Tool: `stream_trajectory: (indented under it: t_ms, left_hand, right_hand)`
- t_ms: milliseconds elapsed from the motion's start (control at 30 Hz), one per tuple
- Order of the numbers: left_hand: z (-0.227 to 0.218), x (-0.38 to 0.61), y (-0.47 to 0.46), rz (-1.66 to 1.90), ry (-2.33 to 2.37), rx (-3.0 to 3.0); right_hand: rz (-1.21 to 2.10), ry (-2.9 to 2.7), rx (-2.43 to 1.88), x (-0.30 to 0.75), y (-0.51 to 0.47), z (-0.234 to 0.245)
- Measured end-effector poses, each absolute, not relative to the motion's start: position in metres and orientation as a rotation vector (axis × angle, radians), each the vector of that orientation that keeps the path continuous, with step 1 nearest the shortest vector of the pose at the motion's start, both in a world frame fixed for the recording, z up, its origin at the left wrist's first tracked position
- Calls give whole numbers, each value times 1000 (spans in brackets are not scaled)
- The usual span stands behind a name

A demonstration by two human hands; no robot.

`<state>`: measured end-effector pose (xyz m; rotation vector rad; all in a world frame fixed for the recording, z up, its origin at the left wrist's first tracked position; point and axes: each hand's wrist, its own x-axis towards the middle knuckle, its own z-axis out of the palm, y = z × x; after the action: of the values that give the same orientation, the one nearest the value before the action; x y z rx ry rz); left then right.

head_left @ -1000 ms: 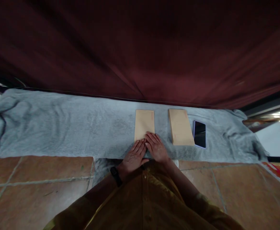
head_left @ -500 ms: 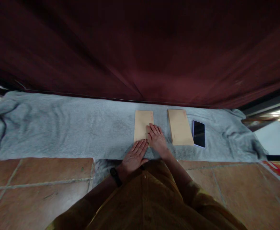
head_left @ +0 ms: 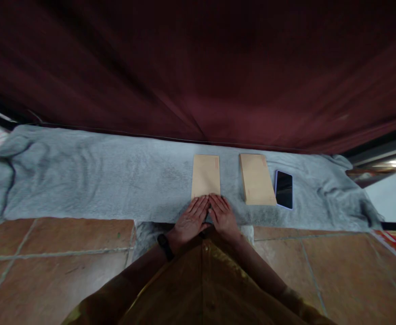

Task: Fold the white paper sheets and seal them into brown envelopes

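Note:
A brown paper envelope (head_left: pixel 205 175) lies flat on a grey towel (head_left: pixel 99 176) spread over the floor. My left hand (head_left: pixel 190 221) rests flat with fingers stretched out, fingertips at the envelope's near edge. My right hand (head_left: pixel 222 214) lies flat beside it, fingers also extended to the near edge. Both hands hold nothing. A black band sits on my left wrist.
To the right of the envelope lie a stack of brown envelopes (head_left: pixel 257 184) and a black phone (head_left: pixel 283 189). A dark red curtain (head_left: pixel 198 67) hangs behind the towel. Orange floor tiles (head_left: pixel 55 253) are in front. White paper (head_left: pixel 392 196) lies at far right.
My right hand has slid back from the middle of the envelope to its near edge, next to my left hand. The left hand has hardly moved.

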<state>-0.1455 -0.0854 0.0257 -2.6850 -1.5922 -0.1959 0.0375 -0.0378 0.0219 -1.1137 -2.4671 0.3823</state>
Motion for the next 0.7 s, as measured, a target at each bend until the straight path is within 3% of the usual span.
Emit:
stream_trajectory:
  t_ms: [233, 700]
  left_hand:
    - [27, -146, -85, -202, -1606, -2697]
    - [31, -177, -103, -239, -1707, -2617]
  right_hand:
    - [210, -2551, -1150, 48, -56, 23]
    - [201, -2575, -1152, 58, -57, 26]
